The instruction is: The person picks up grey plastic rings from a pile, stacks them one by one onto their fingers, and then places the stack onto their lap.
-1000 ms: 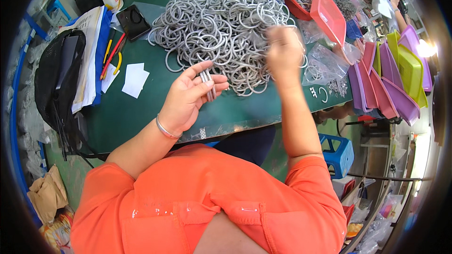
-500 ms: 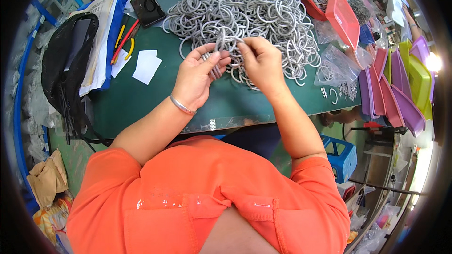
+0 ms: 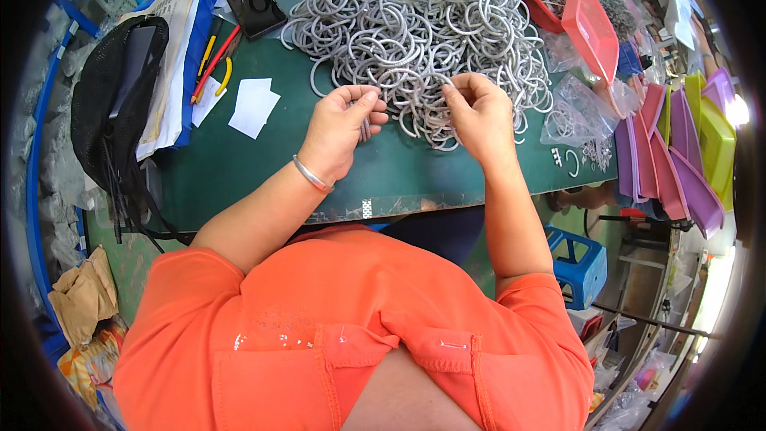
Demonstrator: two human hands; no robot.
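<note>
On the green desk (image 3: 239,168), one large heap of grey wire rings (image 3: 415,24) (too many to count) lies just beyond two hands. Left hand (image 3: 339,132) pinches a small bundle of rings (image 3: 365,124); right hand (image 3: 475,116) grips one ring at the heap's near edge. Two white paper slips (image 3: 254,104) lie left.

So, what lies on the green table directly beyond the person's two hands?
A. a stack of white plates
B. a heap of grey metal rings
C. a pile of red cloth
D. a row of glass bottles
B: a big heap of grey metal rings covers the green table just past the left hand and the right hand, and the fingers of both hands pinch pieces from it.
</note>
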